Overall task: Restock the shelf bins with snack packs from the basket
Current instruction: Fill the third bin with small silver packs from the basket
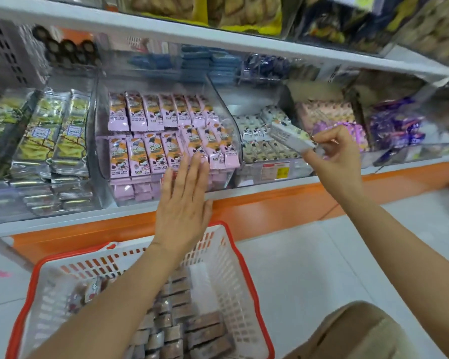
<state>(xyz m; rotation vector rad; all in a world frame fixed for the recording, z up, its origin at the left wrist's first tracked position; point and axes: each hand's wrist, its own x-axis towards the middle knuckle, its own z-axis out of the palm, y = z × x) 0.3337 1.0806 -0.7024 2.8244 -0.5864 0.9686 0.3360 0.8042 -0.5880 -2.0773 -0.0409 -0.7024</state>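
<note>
So, our left hand [184,203] is flat near the middle of the view, fingers straight and together. The fingertips press against the front row of pink snack packs [166,149] in the clear bin [228,117], and it grips nothing.

Our right hand [333,161], out toward 2 o'clock, pinches a pale snack pack [289,137] by one end between thumb and fingers. It holds it tilted over the white packs [262,149] in the next bin, just at 3 o'clock of the pink ones.

Down at 6 o'clock is the red-rimmed white basket [233,294], below the orange shelf front [283,203], with rows of brown packs [200,330] in it. Over at 9 o'clock we've got green-and-silver packs [49,136], and at 3 o'clock some purple wrappers [394,128], a bit blurry.
</note>
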